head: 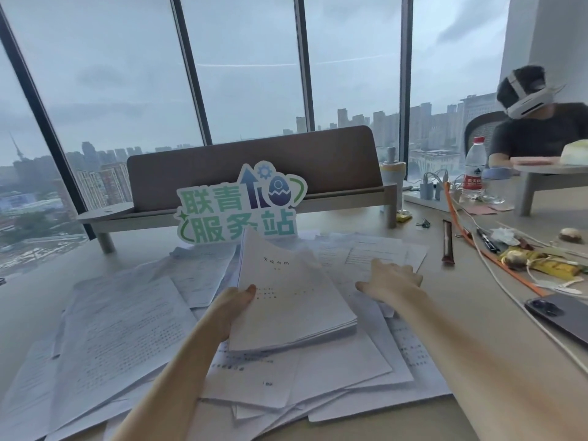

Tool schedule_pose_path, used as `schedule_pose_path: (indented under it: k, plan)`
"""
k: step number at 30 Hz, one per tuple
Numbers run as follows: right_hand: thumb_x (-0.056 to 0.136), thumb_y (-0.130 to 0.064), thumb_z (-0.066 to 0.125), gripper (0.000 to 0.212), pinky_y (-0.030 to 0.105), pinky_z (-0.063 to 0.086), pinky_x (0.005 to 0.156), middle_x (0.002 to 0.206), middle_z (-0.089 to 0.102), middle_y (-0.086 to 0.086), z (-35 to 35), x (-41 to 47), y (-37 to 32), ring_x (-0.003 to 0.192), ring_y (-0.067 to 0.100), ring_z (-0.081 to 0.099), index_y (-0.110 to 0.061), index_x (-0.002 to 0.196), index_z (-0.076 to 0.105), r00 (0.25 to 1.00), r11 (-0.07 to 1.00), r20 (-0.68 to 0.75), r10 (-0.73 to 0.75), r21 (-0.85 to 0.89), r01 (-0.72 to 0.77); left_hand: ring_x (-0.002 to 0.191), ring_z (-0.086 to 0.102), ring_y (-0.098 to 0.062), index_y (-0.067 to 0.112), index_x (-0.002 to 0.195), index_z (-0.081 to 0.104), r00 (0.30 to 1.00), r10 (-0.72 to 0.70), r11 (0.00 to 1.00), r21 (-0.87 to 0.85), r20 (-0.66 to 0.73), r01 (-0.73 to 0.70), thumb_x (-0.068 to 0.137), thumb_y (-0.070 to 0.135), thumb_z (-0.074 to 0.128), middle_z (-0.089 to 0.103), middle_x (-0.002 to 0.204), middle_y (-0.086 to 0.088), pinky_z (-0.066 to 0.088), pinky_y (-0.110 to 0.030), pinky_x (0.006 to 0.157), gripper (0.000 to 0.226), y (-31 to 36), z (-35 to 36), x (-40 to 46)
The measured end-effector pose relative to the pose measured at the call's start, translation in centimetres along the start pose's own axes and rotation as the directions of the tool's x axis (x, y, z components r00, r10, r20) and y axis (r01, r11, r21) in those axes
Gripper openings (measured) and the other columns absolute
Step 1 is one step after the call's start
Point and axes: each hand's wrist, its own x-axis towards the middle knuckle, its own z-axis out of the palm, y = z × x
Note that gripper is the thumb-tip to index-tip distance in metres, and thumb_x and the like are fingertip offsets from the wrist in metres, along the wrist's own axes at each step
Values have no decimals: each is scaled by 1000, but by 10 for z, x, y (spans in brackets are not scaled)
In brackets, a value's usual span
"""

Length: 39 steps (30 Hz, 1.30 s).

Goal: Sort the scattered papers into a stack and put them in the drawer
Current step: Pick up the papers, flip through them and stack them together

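My left hand grips a thick stack of white papers by its left edge, thumb on top, holding it tilted above the desk. Loose printed sheets lie scattered and overlapping across the desk on all sides of the stack. My right hand reaches out flat, fingers spread, onto the sheets at the right. No drawer is in view.
A green-and-white cut-out sign stands behind the papers, before a brown desk divider. At right lie a dark phone, an orange strap, cables, pens, wrappers and a water bottle. A person in a headset sits at far right.
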Motion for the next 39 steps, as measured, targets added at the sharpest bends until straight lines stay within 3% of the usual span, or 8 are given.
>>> schedule_pose_path:
  k: [5,10,16,19,26,29,32,39]
  plan:
    - [87,-61,58,76,44,44,97,138,54,11,3,0,0,127,36,43,-24,146,28,1000,993,2,-16,118,15,90,70,-38,3,107,66,1000,16,1000,5,-19,-16,98,33,58,71,100,-21,57,-53,86,33,1,2,-2]
    - [85,-46,70,76,39,47,98,131,58,13,-3,5,4,125,34,51,-12,142,33,1000,956,-3,-31,292,31,79,67,-32,3,107,64,1000,13,1000,-26,-14,-13,100,31,56,69,93,-17,57,-39,72,30,2,4,-5]
    - [73,-34,86,91,34,46,96,143,44,20,-6,17,13,131,34,45,-15,146,36,997,857,35,73,508,-80,85,68,-34,0,117,62,999,30,999,-44,-12,-31,99,30,58,70,102,-20,58,-43,78,36,1,3,-4]
    - [74,-26,86,90,35,45,100,145,48,15,-5,24,16,134,32,46,-11,147,37,997,829,11,79,554,-72,85,69,-34,0,116,62,999,36,998,-44,-9,-36,99,30,58,70,101,-19,58,-44,79,35,1,4,-4]
    - [64,-25,94,113,38,42,109,145,51,14,-3,36,18,133,32,49,-9,154,28,996,655,28,87,752,-79,88,69,-35,1,116,63,1000,29,998,-51,-6,-30,98,30,59,71,102,-19,58,-47,83,34,2,4,-5]
    - [63,-27,94,113,40,47,104,140,54,16,-3,34,17,128,31,52,-7,151,26,995,667,17,97,741,-77,91,69,-35,1,117,62,1000,26,999,-46,-2,-26,98,30,59,71,104,-19,58,-49,85,35,2,4,-6]
    - [67,-27,92,96,36,51,91,132,57,16,-2,25,12,121,33,55,-6,141,34,997,738,-11,75,673,-48,93,69,-36,1,117,62,1000,24,999,-40,-2,-24,97,31,60,71,105,-20,57,-52,87,36,2,4,-6]
    - [74,-20,82,73,37,51,77,109,62,14,2,8,4,106,34,58,-13,132,37,979,895,-195,-67,423,146,85,69,-34,1,116,62,999,37,998,-45,-2,-37,98,30,60,70,100,-18,58,-45,80,34,2,4,-7]
